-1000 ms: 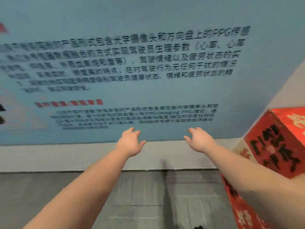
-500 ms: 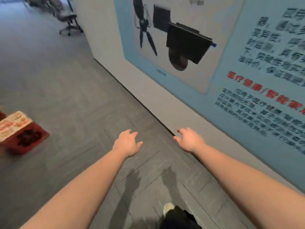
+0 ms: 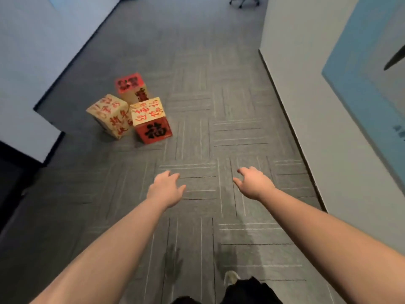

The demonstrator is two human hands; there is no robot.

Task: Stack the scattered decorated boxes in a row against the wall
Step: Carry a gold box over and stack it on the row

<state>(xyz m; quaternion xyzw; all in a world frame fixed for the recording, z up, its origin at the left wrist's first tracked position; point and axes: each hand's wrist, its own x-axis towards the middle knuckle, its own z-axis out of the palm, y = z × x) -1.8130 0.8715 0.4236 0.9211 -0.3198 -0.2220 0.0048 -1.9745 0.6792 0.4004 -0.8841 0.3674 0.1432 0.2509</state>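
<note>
Three decorated boxes lie in a loose cluster on the grey carpet ahead and to the left. The nearest box (image 3: 152, 120) has a cream top with red writing and a red side with a black character. A cream box (image 3: 109, 116) leans tilted beside it on the left. Behind both stands a box with a red top (image 3: 131, 87). My left hand (image 3: 167, 188) and my right hand (image 3: 254, 183) reach forward over bare carpet, fingers spread, holding nothing. Both hands are well short of the boxes.
A white wall (image 3: 311, 102) with a blue poster (image 3: 363, 88) runs along the right. Another pale wall (image 3: 32, 58) with a corner stands at the left, and a dark opening lies at the lower left. An office chair base (image 3: 244, 1) shows at the far end. My shoe (image 3: 231, 278) is below.
The view has swung left, away from the poster wall, onto the corridor floor. The three scattered boxes have come into sight. Both hands stay spread and hold nothing.
</note>
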